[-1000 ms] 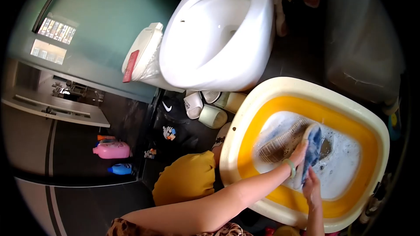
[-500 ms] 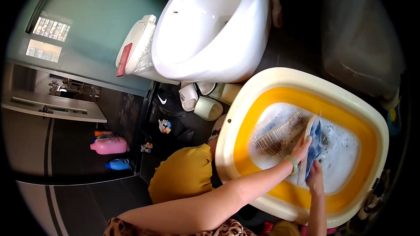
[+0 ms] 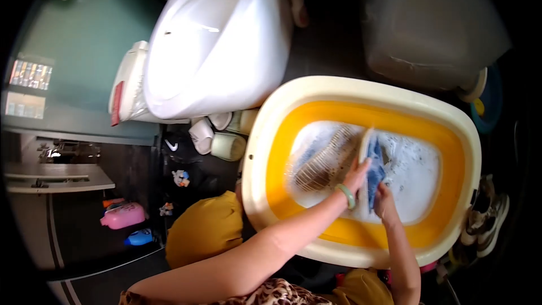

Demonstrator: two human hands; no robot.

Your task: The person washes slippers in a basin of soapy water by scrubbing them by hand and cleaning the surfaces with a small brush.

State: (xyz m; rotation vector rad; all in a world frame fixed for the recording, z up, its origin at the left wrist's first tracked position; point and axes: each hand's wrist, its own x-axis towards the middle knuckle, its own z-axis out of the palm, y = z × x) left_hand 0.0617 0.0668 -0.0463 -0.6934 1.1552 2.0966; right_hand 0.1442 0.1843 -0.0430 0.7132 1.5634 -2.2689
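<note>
Blue shoe (image 3: pixel 374 155): tilted on edge mid-basin, pale sole (image 3: pixel 365 146) facing L, btwn both hands, lower parts nr or in suds (image 3: pixel 416 172).
L hand (image 3: pixel 355 178): part-closed, gripping the shoe from the sole side; green bangle (image 3: pixel 348 196) at wrist.
R hand (image 3: pixel 385 200): fingers curled in at shoe's near end, on blue fabric; can't tell if anything else is in the palm.
Patterned shoe (image 3: pixel 316 174): brown/white, lying in suds just L of the blue one; neither hand seems to hold it.
Basin (image 3: pixel 255 192): cream rim, yellow walls, both forearms over near side.
Best hold: L firm on sole edge, since wet fabric prob. slips; R presses short & even.
Drips: stay low, well inside rim, so they land in suds.
</note>
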